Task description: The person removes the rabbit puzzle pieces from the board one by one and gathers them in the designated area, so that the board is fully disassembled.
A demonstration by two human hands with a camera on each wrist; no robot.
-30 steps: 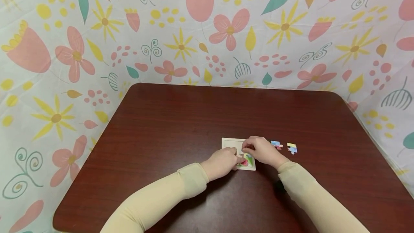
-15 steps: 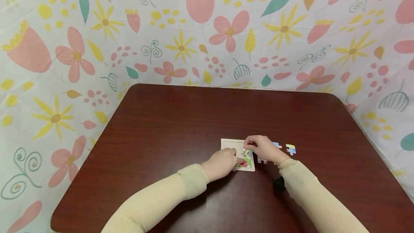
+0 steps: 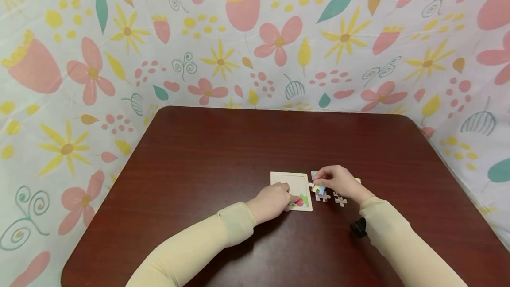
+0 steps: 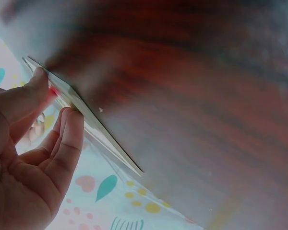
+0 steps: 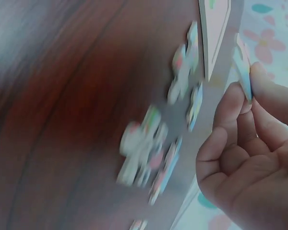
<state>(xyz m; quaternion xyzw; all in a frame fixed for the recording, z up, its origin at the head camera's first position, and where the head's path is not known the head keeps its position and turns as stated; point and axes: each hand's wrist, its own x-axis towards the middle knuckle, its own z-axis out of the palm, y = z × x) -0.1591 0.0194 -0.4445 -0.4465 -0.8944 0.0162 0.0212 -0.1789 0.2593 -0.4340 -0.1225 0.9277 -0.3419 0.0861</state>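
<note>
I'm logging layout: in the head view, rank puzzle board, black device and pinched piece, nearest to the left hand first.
1. Puzzle board: under the left hand.
2. Pinched piece: right of board.
3. Black device: farther right, beside right sleeve.

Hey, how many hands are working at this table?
2: the left hand rests on the puzzle board, and the right hand pinches a puzzle piece just right of it.

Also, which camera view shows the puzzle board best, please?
The head view: it shows the puzzle board from above, though the left hand covers part of it. The left wrist view shows it almost edge-on, and the right wrist view only a part, cut off at the top.
</note>
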